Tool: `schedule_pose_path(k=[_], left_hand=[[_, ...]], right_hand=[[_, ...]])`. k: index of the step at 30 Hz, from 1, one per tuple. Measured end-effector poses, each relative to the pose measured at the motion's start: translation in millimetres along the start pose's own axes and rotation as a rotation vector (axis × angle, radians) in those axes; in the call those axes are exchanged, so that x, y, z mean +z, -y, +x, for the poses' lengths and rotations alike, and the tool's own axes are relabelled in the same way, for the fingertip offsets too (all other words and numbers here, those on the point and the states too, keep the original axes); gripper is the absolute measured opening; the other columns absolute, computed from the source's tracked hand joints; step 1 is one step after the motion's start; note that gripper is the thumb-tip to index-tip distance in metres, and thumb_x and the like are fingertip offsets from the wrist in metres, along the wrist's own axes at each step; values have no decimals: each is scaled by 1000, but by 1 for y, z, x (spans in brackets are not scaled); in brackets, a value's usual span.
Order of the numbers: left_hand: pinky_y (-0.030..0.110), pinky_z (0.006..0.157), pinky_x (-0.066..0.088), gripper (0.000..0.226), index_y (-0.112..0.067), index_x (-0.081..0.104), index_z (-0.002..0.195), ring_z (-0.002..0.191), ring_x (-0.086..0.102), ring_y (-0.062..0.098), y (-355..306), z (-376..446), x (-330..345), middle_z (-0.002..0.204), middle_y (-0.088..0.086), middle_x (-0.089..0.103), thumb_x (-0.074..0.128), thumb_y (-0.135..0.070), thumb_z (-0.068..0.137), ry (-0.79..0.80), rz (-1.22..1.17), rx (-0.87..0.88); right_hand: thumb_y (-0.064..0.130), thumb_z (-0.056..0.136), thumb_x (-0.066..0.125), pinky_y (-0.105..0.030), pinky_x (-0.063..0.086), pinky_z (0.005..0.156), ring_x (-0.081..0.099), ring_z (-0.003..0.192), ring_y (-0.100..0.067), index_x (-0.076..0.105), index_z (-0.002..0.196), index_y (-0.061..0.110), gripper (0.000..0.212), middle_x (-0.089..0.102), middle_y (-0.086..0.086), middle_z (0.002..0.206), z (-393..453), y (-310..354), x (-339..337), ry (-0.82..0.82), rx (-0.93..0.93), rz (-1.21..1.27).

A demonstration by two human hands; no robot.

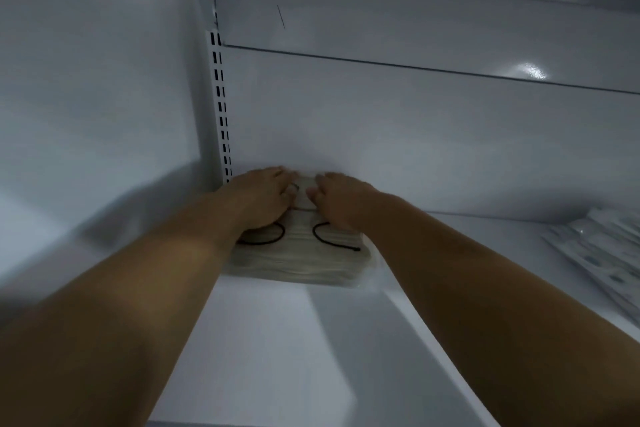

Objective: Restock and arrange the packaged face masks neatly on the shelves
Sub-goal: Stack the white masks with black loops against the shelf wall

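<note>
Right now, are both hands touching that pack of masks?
Touching. The head view shows the left hand and right hand resting flat on the mask pack.

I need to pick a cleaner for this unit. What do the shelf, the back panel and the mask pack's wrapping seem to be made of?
Shelf: probably painted metal, smooth white.
Back panel: likely glossy painted sheet metal, going by the bright glare spot and panel seam.
Mask pack: seemingly clear plastic film over stacked pale masks with black ear loops; blur leaves this uncertain.

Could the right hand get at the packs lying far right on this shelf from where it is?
Probably yes. The right hand rests on the mask stack in the back corner, and the shelf between it and the packs at far right shows nothing in the way.
</note>
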State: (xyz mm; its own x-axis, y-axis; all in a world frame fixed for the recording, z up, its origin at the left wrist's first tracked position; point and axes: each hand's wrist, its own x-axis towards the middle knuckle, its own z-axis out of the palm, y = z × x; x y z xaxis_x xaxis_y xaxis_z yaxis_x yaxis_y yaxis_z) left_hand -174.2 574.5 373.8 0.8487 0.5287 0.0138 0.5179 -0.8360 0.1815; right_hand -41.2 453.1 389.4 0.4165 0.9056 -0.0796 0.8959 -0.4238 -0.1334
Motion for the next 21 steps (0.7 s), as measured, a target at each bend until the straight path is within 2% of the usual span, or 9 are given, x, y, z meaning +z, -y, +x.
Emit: schedule_pose_path(k=[3, 7, 9, 11, 14, 16, 17, 20, 21], left_hand=[[40, 122, 23, 54, -27, 26, 158, 149, 27, 24, 2, 0, 14, 165, 0, 24, 27, -45, 107, 61, 12, -27], [40, 122, 21, 54, -28, 23, 158, 150, 24, 23, 4, -1, 24, 166, 0, 21, 25, -45, 107, 32, 20, -24], [38, 123, 19, 54, -29, 21, 159, 151, 22, 22, 5, 0, 24, 167, -2, 19, 25, -45, 107, 47, 21, -36], [37, 123, 18, 54, -29, 22, 159, 151, 21, 22, 5, 0, 22, 167, -2, 17, 25, -46, 107, 52, -19, -34], [36, 125, 13, 56, -25, 21, 159, 153, 16, 21, 6, -6, 2, 168, 2, 14, 34, -41, 107, -76, -161, -26], [35, 125, 12, 58, -23, 23, 159, 153, 18, 21, 16, -15, -15, 167, 2, 17, 44, -32, 105, -180, -348, -102], [38, 124, 17, 60, -25, 27, 158, 151, 24, 22, 24, -22, -20, 165, 1, 23, 49, -34, 103, -206, -445, -161], [40, 116, 35, 69, -28, 51, 144, 132, 51, 20, 40, -53, -18, 148, -2, 52, 67, -52, 82, -254, -873, -371], [37, 111, 37, 60, -24, 59, 134, 120, 57, 18, 40, -65, -11, 133, -2, 62, 69, -49, 81, -253, -982, -398]], right_hand=[[51, 105, 24, -44, 30, 116, 37, 141, -30, 37, 149, 13, 59, 36, -12, 157, 2, 2, 9, 50, 6, 0], [48, 106, 20, -41, 18, 122, 20, 150, -25, 18, 158, 11, 63, 20, -8, 165, -1, 1, 24, 51, 14, -7], [48, 106, 20, -41, 15, 123, 16, 152, -24, 15, 159, 11, 64, 17, -7, 166, -1, 1, 26, 44, 14, -15], [49, 106, 21, -40, 17, 123, 19, 151, -25, 17, 158, 12, 64, 19, -8, 165, -4, 2, 22, 40, 16, 8], [48, 106, 27, -40, 18, 121, 25, 148, -25, 25, 157, 16, 60, 24, -7, 163, -15, 0, 4, -47, 27, 116], [46, 106, 32, -37, 12, 123, 19, 151, -19, 22, 158, 21, 58, 20, -2, 165, -27, -7, -8, -156, 51, 254], [45, 106, 36, -36, 13, 122, 20, 151, -18, 23, 158, 23, 58, 21, 0, 165, -35, -13, -10, -229, 93, 375], [47, 101, 47, -35, 31, 112, 35, 144, -24, 30, 155, 26, 60, 34, 0, 159, -63, -24, 3, -380, 370, 946], [47, 100, 50, -33, 33, 104, 42, 138, -24, 32, 154, 26, 61, 39, -1, 156, -73, -24, 10, -371, 439, 1112]])
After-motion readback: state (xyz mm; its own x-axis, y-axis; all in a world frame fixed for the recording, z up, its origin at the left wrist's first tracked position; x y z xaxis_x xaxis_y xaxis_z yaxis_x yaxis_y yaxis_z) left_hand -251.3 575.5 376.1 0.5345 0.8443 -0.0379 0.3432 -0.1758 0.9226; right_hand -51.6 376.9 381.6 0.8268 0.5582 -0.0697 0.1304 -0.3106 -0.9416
